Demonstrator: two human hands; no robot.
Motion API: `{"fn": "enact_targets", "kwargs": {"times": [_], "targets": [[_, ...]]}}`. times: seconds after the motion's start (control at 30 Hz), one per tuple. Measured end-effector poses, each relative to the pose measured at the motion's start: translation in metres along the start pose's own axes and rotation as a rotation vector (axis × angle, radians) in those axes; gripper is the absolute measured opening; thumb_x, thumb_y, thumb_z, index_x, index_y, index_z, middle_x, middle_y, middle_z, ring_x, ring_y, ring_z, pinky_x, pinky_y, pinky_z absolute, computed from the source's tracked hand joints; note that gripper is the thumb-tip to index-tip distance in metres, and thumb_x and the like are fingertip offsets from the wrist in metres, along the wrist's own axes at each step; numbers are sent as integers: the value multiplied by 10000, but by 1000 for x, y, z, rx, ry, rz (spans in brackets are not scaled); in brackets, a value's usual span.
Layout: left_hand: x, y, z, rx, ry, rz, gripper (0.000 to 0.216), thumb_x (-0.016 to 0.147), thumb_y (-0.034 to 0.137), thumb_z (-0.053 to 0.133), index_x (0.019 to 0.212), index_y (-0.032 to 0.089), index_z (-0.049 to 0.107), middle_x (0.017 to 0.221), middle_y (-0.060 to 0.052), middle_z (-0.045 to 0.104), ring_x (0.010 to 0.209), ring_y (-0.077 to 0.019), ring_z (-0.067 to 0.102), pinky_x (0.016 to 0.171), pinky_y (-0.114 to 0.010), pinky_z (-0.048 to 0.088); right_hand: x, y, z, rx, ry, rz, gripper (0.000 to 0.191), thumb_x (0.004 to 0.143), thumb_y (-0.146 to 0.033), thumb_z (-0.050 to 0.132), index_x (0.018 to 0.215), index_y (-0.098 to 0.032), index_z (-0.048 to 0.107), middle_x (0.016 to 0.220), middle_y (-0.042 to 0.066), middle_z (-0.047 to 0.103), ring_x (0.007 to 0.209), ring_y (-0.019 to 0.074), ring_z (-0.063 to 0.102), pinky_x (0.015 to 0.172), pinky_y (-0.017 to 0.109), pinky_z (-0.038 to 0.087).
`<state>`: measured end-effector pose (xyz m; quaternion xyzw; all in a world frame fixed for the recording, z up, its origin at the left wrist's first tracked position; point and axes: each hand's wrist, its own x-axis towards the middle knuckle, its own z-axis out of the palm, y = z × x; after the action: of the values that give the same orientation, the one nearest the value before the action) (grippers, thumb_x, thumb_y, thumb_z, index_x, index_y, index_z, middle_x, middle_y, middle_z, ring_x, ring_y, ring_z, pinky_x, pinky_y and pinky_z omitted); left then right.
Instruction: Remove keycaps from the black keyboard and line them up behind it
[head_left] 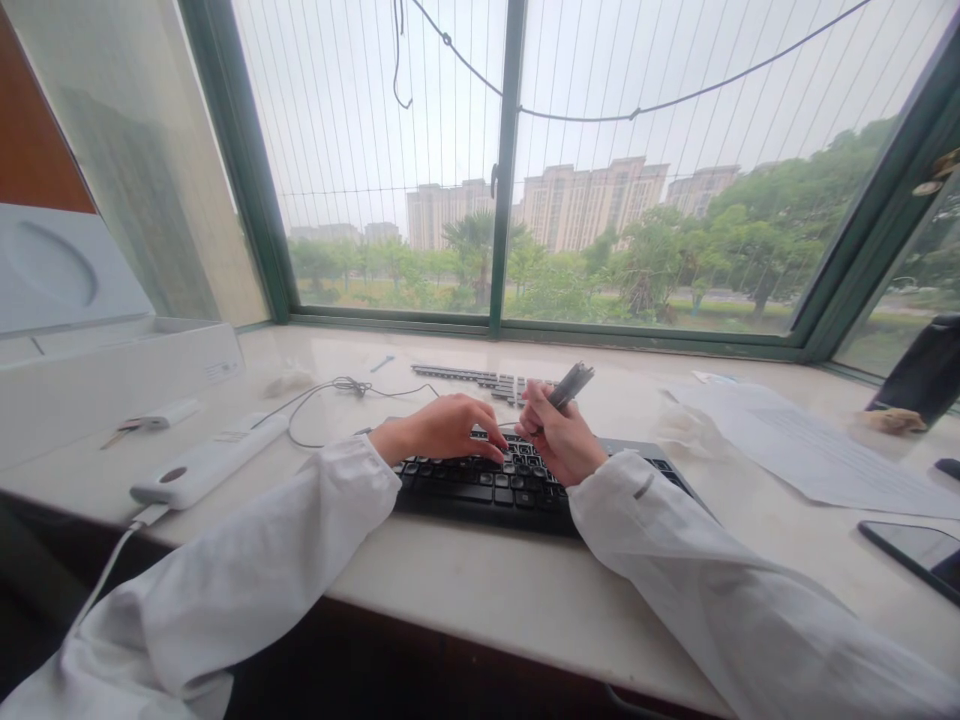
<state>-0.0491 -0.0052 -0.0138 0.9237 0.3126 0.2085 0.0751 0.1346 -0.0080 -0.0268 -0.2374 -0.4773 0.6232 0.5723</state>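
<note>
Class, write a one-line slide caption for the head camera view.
By a window, the left hand hovers at a black keyboard while the right hand grips a dark object.

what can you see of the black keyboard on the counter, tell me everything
The keyboard is long and black, looks like plastic, and lies flat on the pale counter with a plain strip along its near edge. Some dark keys are in place; towards the middle, several positions show pale square outlines, as if their caps were off. The left hand has its fingertips at the keys, apparently touching. The right hand covers part of it; contact there is unclear. The right sleeve hides some of its right end.
</note>
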Motion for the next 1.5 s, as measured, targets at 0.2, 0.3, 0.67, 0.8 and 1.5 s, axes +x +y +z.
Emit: {"fn": "enact_targets", "kwargs": {"times": [0.2, 0.3, 0.67, 0.8, 1.5], "targets": [[0, 1, -2, -69, -24, 16, 199, 780, 400, 707, 892, 254, 784, 814, -29, 702, 631, -103, 572, 612, -218, 419, -1, 0, 0, 2, 0, 98, 419, 618, -506, 808, 692, -198, 535, 504, -90, 293, 491, 74, 281, 457, 214, 318], [1, 0, -1, -90, -26, 12, 194, 776, 393, 712, 889, 253, 784, 816, -29, 699, 630, -100, 565, 616, -215, 423, 0, -1, 0, 37, 0, 130, 411, 614, -482, 818, 698, -198, 533, 514, -91, 289, 491, 73, 281, 460, 210, 332], [2, -2, 3, -101, -36, -27, 193, 759, 375, 730, 872, 227, 783, 777, -13, 675, 587, -81, 521, 593, -200, 405, -1, -2, 2, -1, -5, 171, 465, 569, -531, 824, 698, -197, 527, 520, -90, 328, 497, 66, 297, 471, 194, 350], [3, -3, 4, -121, -26, -30, 189, 751, 362, 738, 858, 212, 781, 760, -14, 669, 593, -85, 526, 590, -199, 407, -1, -5, 5, -25, -10, 197, 457, 543, -481, 851, 680, -197, 520, 520, -91, 335, 501, 66, 315, 471, 195, 338], [4, -10, 9, -190, -25, 15, 162, 751, 292, 738, 862, 179, 772, 818, -33, 704, 648, -95, 564, 621, -194, 428, 1, 5, 10, 50, -59, 183, 440, 600, -471, 817, 695, -200, 484, 610, -66, 382, 549, 84, 346, 498, 236, 320]]}}
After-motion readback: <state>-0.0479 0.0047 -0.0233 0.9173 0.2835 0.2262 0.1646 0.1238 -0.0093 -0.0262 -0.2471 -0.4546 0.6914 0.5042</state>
